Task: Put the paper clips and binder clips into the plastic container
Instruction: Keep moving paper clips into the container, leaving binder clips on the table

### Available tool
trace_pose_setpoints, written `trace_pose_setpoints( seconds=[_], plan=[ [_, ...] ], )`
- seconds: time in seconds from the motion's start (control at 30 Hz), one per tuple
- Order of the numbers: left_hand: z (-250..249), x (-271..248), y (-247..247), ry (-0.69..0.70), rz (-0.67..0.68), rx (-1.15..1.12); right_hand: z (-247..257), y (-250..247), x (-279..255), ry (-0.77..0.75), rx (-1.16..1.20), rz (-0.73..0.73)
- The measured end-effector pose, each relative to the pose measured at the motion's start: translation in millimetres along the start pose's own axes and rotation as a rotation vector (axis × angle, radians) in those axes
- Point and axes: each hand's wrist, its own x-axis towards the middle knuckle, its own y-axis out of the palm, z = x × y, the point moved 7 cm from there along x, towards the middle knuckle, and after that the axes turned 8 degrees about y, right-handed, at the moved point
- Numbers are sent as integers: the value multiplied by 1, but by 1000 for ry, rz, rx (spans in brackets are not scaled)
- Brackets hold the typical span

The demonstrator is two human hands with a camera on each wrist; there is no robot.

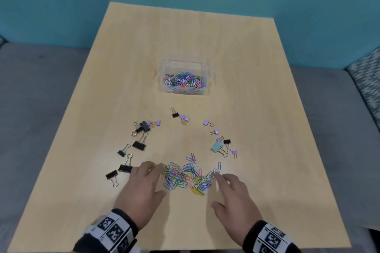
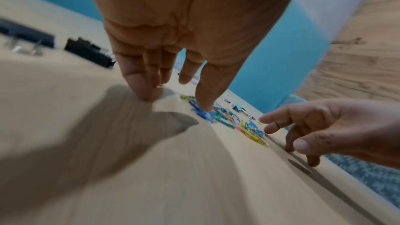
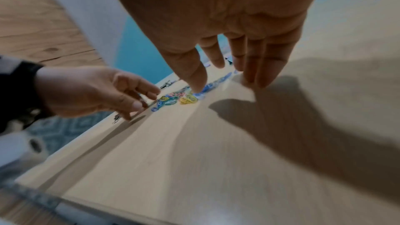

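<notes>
Paper clips (image 1: 186,176), thin coloured wire loops, lie heaped between flat, spread left hand (image 1: 141,189) and right hand (image 1: 234,197).

Head view looks down and forward from above the near table (image 1: 205,37) edge, whole tabletop visible. Left wrist view sits low under the left hand (image 2: 184,23), facing along its fingers, very close. Right wrist view mirrors it under the right hand (image 3: 227,14). All three share the paper clip pile (image 1: 188,176).
</notes>
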Motion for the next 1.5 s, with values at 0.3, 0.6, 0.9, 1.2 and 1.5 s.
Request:
trace_pose_setpoints(
  seconds=[0.3,0.6,0.9,1.2,1.5],
  plan=[
    [-34,40,14,-4,-32,-41,58,11,50,-24,-48,-28],
    [-31,64,12,60,-60,54,61,4,69,-85,-124,-58],
    [-26,63,6,80,-35,61,55,-9,68,-50,-162,43],
    [-9,63,-7,-148,99,-318,41,-16,77,48,144,301],
    [-3,89,-57,-284,177,-855,51,-61,108,159,678,494]
  ],
)
